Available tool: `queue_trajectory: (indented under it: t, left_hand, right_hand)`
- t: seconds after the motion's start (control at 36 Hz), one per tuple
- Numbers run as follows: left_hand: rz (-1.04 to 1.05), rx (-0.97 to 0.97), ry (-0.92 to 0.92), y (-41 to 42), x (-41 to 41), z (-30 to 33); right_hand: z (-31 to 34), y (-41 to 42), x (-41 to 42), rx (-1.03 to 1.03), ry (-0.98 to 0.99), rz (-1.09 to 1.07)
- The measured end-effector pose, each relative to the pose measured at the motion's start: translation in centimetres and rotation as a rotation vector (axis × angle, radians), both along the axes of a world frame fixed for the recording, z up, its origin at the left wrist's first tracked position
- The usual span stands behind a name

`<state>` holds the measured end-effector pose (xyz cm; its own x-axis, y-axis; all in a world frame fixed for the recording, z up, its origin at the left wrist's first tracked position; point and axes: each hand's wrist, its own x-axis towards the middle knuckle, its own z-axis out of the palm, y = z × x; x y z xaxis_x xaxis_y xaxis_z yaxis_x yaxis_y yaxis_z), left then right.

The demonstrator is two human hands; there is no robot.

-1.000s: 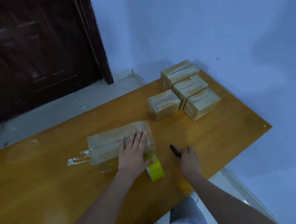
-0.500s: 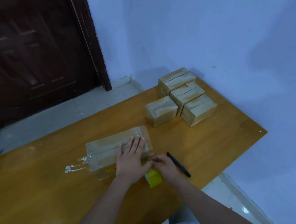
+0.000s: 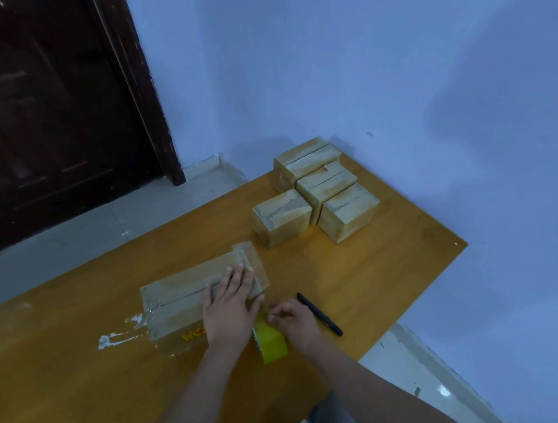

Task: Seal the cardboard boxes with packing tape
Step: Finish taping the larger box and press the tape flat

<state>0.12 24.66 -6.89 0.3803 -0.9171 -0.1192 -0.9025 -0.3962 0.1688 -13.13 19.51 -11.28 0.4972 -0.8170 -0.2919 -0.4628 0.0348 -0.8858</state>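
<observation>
A long cardboard box (image 3: 183, 295) lies on the wooden table (image 3: 362, 264), with clear tape along its top and a strip hanging off its far right end. My left hand (image 3: 227, 308) rests flat on the box's right part, fingers spread. A yellow roll of packing tape (image 3: 270, 343) stands on edge just right of that hand. My right hand (image 3: 291, 322) grips the roll from the right, fingers curled at its top. Several smaller boxes (image 3: 313, 190) sit grouped at the table's far right corner.
A black pen (image 3: 319, 314) lies on the table right of my right hand. White smears (image 3: 118, 336) mark the tabletop left of the box. The table's right edge (image 3: 418, 307) drops to a tiled floor. A dark door (image 3: 37, 116) stands at the back left.
My right hand left the pen lying on the table and moved left onto the tape roll. My left hand stayed pressed on the box.
</observation>
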Motion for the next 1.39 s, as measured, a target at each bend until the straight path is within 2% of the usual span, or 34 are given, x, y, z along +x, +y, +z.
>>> queue_trajectory:
  t: [0.14, 0.22, 0.42, 0.58, 0.75, 0.83, 1.03, 1.25, 1.31, 1.39]
  left_hand:
    - [-0.020, -0.134, -0.019, 0.0, 0.4, -1.3]
    - [-0.024, -0.109, -0.037, 0.1, 0.6, -1.7]
    - [-0.107, -0.213, -0.083, 0.2, 1.4, -2.3]
    - [-0.210, -0.248, -0.023, 1.4, 3.1, -2.4]
    - [-0.289, -0.254, 0.159, 2.7, 4.4, -1.6]
    - [-0.312, -0.182, 0.169, 2.7, 3.9, -0.4]
    - [-0.261, -0.129, 0.111, 2.5, 2.1, -0.1]
    - [-0.142, -0.210, 0.317, 2.2, 2.1, 0.7]
    - [-0.122, -0.206, 0.296, 1.8, 1.9, 0.8]
    - [-0.094, -0.242, 0.155, 0.8, 1.9, 0.9]
  right_hand:
    - [0.2, 0.6, -1.0, 0.060, -0.018, -0.039]
    - [0.4, 0.4, -1.6, 0.101, -0.043, -0.097]
    - [1.4, -0.4, -2.7, 0.116, -0.012, -0.186]
    - [1.6, -0.9, -3.4, 0.119, 0.020, -0.205]
    - [1.3, -0.9, -3.7, 0.109, -0.026, -0.252]
    - [1.2, -1.0, -3.9, 0.111, -0.021, -0.249]
    - [1.3, -1.0, -3.8, 0.091, -0.029, -0.223]
    - [1.3, -1.1, -3.7, 0.083, -0.009, -0.215]
    - [1.3, -1.1, -3.7, 0.076, -0.006, -0.211]
    - [1.3, -1.0, -3.5, 0.075, -0.007, -0.199]
